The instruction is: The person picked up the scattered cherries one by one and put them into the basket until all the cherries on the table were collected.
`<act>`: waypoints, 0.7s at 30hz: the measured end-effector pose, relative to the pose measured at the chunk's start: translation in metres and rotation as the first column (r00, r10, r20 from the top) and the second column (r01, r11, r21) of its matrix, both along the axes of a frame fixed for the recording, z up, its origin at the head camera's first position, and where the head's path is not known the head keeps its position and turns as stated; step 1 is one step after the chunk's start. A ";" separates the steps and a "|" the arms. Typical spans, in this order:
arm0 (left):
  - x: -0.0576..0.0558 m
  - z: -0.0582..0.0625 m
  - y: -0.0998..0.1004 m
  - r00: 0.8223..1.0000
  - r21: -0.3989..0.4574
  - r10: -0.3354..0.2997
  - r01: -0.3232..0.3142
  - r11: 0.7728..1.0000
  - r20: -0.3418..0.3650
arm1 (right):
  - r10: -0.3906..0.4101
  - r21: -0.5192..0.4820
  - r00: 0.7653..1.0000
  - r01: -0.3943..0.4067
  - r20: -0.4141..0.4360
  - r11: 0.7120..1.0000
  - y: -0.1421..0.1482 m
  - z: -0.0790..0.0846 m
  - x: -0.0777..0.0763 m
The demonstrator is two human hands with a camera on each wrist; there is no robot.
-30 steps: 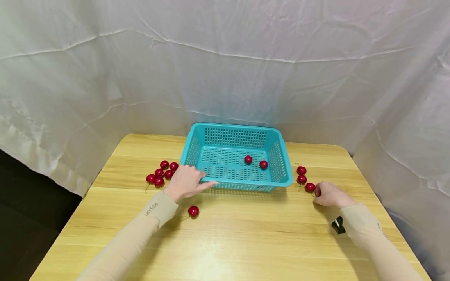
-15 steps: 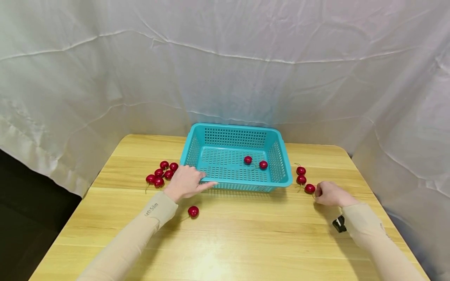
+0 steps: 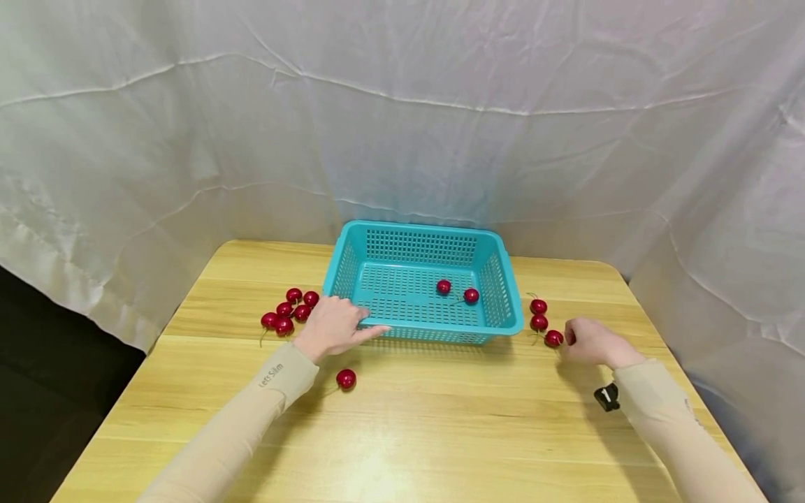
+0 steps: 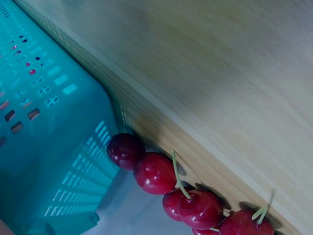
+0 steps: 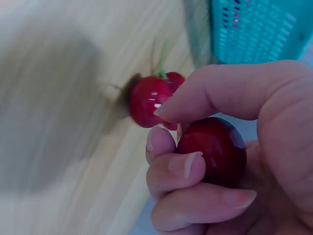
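Observation:
My left hand [image 3: 333, 325] grips the near left corner of a turquoise plastic basket [image 3: 434, 328], thumb along the outside of the front rim. Two red cherries, one of them a stemmed cherry [image 3: 471, 295], lie on the basket floor. In the right wrist view, my right hand [image 5: 215, 196] has its fingers curled round a dark red cherry [image 5: 215, 152]; the head view hides this one. Just beyond its fingertips, three cherries lie in a row right of the basket, the nearest cherry [image 3: 553, 339] close to the thumb and forefinger.
Several cherries [image 3: 284, 326] cluster on the wooden table [image 3: 440, 426] left of the basket, beside my left hand. A lone cherry [image 3: 346, 379] lies nearer the front. A pale curtain [image 3: 402, 140] hangs behind the table's back edge.
My right hand has lifted slightly and shifted a little beside the nearest cherry of the right row. The left hand and the basket stay in place.

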State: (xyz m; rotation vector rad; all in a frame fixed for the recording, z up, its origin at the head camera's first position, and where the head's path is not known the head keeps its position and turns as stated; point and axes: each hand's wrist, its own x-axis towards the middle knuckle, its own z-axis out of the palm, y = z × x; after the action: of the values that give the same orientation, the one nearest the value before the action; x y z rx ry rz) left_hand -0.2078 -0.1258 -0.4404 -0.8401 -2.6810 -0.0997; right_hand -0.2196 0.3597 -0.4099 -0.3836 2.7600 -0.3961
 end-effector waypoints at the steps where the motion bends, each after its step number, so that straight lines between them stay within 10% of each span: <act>1: 0.000 0.000 0.000 1.000 0.002 -0.001 0.001 1.000 0.001 | -0.002 -0.002 1.000 0.002 -0.003 1.000 -0.002 0.002 0.000; 21: 0.000 0.000 0.000 1.000 0.013 -0.003 0.004 1.000 -0.006 | 0.055 -0.041 0.959 -0.069 -0.277 0.997 -0.044 0.047 -0.003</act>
State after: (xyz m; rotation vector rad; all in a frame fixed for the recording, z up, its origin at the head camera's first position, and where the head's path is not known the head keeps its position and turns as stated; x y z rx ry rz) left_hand -0.2077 -0.1262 -0.4408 -0.8398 -2.6704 -0.1152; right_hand -0.2226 0.3156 -0.3631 -0.5764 3.0024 -0.4254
